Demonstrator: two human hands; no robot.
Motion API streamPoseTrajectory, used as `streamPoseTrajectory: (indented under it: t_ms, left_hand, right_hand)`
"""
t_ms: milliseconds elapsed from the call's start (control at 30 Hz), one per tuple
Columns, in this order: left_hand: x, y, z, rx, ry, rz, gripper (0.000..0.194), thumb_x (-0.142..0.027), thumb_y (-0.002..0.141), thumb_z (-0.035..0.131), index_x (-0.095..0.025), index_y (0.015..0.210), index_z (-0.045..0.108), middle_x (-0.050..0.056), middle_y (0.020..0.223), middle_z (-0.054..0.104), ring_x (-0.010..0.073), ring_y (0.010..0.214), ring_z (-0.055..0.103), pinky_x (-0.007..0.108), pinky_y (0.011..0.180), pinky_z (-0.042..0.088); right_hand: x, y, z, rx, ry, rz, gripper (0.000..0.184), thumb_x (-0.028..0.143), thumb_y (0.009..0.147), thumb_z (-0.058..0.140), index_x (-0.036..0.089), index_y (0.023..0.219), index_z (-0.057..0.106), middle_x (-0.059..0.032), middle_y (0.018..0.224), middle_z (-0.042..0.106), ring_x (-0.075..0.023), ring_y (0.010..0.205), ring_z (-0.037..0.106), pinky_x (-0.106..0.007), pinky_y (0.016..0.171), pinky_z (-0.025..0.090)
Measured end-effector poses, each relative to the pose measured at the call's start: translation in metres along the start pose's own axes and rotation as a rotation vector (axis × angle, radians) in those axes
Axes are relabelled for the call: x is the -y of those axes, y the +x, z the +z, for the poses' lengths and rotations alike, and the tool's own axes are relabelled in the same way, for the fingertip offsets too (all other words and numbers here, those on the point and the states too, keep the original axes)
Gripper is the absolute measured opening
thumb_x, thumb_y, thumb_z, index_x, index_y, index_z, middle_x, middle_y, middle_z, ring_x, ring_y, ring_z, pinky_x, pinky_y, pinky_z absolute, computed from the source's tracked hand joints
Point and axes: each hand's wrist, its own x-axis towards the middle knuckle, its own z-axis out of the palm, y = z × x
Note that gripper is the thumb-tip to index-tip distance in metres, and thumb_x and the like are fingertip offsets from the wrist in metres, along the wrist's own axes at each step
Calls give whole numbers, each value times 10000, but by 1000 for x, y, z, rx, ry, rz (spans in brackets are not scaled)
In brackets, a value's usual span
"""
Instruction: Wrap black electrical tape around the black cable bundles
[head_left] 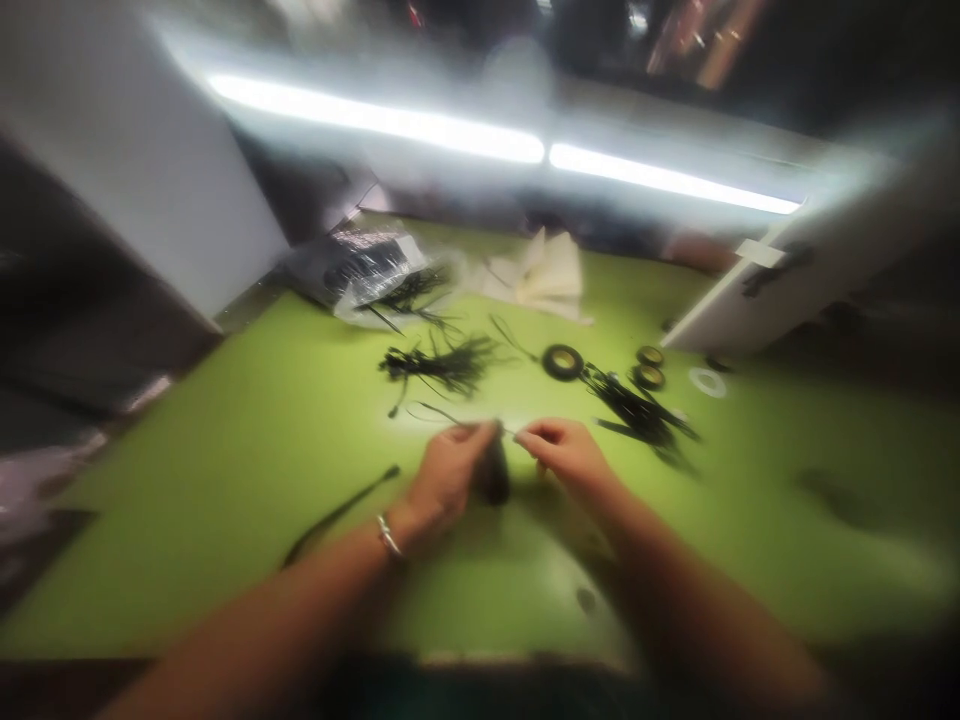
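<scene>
Near the middle of the green table, my left hand is closed with its fingers pinched round a blurred dark piece that hangs below the fingertips. A thin black cord sticks out to the far left from this hand. Close on its right, my right hand is closed in a pinch on the tip of a thin strand that spans the small gap between the hands. Left of my left forearm lies a single black cable with a thicker end. Motion blur hides what the dark piece is.
Beyond my hands lies a bundle of black cables. A plastic bag and some pale paper are at the back. To the right are a black tape roll, more black cables and a white ring. Panels flank the green table.
</scene>
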Motion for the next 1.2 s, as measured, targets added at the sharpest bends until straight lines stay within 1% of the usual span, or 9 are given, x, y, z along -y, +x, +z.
streamPoseTrajectory:
  t_ms: [100, 267, 367, 433, 533, 700, 800, 1000, 1200]
  left_hand:
    - [0, -1, 2, 38, 49, -11, 334, -431, 680, 758, -127, 818, 755, 33, 615, 685, 147, 587, 600, 250, 567, 448]
    - [-6, -7, 4, 120, 41, 37, 276, -341, 684, 771, -137, 871, 761, 57, 816, 727, 163, 774, 622, 251, 718, 462]
    - [-8, -7, 3, 119, 56, -48, 265, -342, 687, 769, -128, 844, 761, 46, 763, 710, 127, 667, 583, 240, 657, 441]
    - [-7, -6, 3, 100, 47, -79, 264, -350, 680, 774, -129, 824, 759, 39, 747, 701, 112, 630, 559, 234, 628, 427]
    - [-4, -5, 2, 80, 22, -53, 253, -351, 678, 777, -130, 800, 755, 44, 772, 703, 120, 675, 568, 230, 647, 428]
    - [1, -4, 1, 48, 14, -19, 235, -342, 671, 783, -138, 782, 750, 42, 751, 703, 128, 692, 576, 238, 662, 440]
    - [2, -4, 1, 43, 21, -12, 230, -340, 669, 782, -143, 783, 751, 41, 757, 712, 130, 691, 589, 241, 673, 447]
    - [0, -4, 1, 85, 23, -21, 217, -303, 653, 789, -144, 799, 765, 52, 757, 722, 158, 728, 613, 254, 695, 462]
    - [0, -3, -1, 79, 41, -42, 219, -296, 655, 786, -140, 807, 762, 58, 785, 716, 157, 743, 605, 245, 681, 452]
  right_hand:
    - [-1, -1, 4, -72, 39, 7, 259, 422, 692, 672, 165, 669, 652, 36, 526, 528, -80, 440, 441, -214, 395, 383]
    - [-6, 3, 8, -125, 156, 21, 243, 396, 678, 667, 164, 625, 621, 46, 502, 501, -74, 425, 443, -201, 386, 382]
    - [-6, 5, 5, -167, 257, 38, 247, 392, 682, 651, 164, 603, 599, 60, 459, 446, -71, 408, 416, -202, 379, 371]
    - [-4, 4, 3, -181, 276, 15, 247, 398, 685, 648, 166, 614, 603, 57, 468, 457, -73, 411, 416, -208, 388, 379]
    - [-1, 0, 5, -162, 188, -76, 237, 401, 692, 657, 169, 651, 629, 35, 528, 532, -85, 451, 460, -219, 425, 409]
    - [-4, -7, 19, -140, 3, -206, 231, 399, 724, 649, 173, 674, 654, -1, 614, 623, -118, 564, 534, -240, 538, 463]
    - [-6, -6, 21, -140, -38, -211, 228, 390, 737, 633, 172, 674, 652, -6, 628, 632, -124, 583, 548, -241, 556, 466]
    - [-9, 0, 12, -84, -65, -100, 213, 367, 736, 621, 169, 656, 631, 33, 523, 543, -89, 438, 452, -221, 428, 381]
    - [-12, 3, 8, -99, -152, -249, 104, 252, 708, 581, 180, 678, 650, 9, 608, 630, -113, 545, 534, -231, 526, 433]
